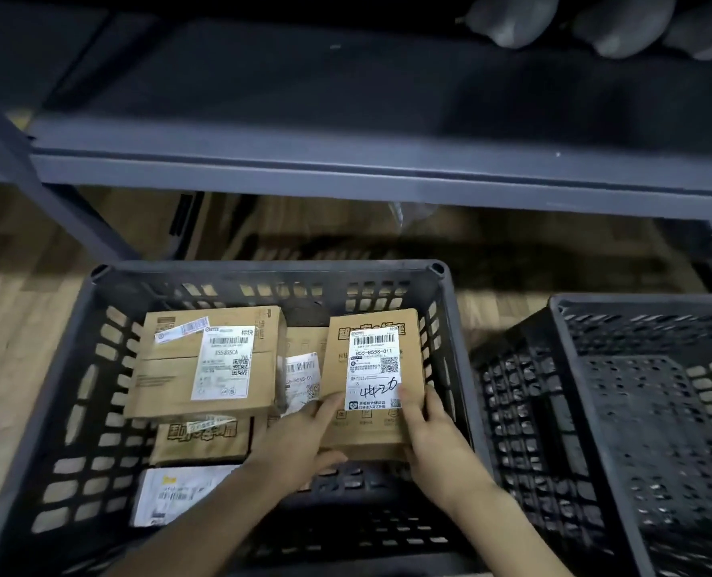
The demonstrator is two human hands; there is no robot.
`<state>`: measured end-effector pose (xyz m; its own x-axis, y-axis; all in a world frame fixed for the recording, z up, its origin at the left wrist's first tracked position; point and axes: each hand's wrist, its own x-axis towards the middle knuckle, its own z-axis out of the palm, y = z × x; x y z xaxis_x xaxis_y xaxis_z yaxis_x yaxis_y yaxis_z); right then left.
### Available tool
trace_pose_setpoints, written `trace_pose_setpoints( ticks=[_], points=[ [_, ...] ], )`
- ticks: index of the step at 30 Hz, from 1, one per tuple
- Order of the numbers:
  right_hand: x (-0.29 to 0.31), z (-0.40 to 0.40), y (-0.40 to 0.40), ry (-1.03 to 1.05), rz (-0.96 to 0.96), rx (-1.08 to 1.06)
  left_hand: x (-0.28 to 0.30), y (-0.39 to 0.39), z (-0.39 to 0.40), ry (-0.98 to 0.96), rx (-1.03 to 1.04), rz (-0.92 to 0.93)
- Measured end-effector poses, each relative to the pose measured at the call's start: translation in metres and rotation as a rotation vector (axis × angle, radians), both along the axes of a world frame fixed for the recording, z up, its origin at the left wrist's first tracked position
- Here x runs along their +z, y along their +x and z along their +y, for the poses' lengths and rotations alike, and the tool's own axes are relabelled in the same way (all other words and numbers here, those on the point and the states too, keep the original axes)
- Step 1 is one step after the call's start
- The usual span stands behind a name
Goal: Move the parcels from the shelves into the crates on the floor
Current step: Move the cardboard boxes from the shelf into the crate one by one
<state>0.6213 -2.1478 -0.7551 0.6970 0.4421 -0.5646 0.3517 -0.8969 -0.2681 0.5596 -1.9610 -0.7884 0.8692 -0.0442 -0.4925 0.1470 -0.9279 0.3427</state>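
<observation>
The box (373, 368) held by both hands carries a white label (373, 366) printed "855-855S-011" under a barcode, with a QR code at its right and a handwritten scrawl in black marker lower down that looks like "44-2" plus one more character; the rest of its print is too small to read. The left box (208, 360) has a label (224, 362) reading "855-855CA", with two Chinese characters, seemingly "标快", at its top right corner. Between them, a half-hidden label (300, 378) shows "855S-01". Other print in the crate (262, 270) is blurred
</observation>
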Motion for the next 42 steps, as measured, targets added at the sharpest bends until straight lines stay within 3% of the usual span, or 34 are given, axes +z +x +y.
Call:
trace_pose_setpoints(
  ticks=[6,14,18,24,33,42],
  points=[
    [-0.015,0.017,0.0,-0.143,-0.009,0.037,-0.045,0.004,0.005,0.018,-0.097,0.031],
    [-0.042,0.029,0.004,-0.277,0.104,-0.01,-0.06,0.007,0.015,0.034,-0.2,-0.018],
    [-0.058,0.035,0.006,-0.281,0.141,0.074,-0.062,0.005,-0.003,0.105,-0.339,-0.001],
    [-0.087,0.053,0.025,-0.314,0.02,0.126,-0.063,0.008,-0.008,0.157,-0.377,0.003],
    [-0.08,0.047,0.033,-0.335,0.111,0.153,-0.085,-0.001,0.003,-0.075,-0.256,-0.085],
    [-0.085,0.05,0.026,-0.428,-0.014,0.287,-0.104,-0.001,0.016,-0.32,-0.015,-0.136]
  ],
)
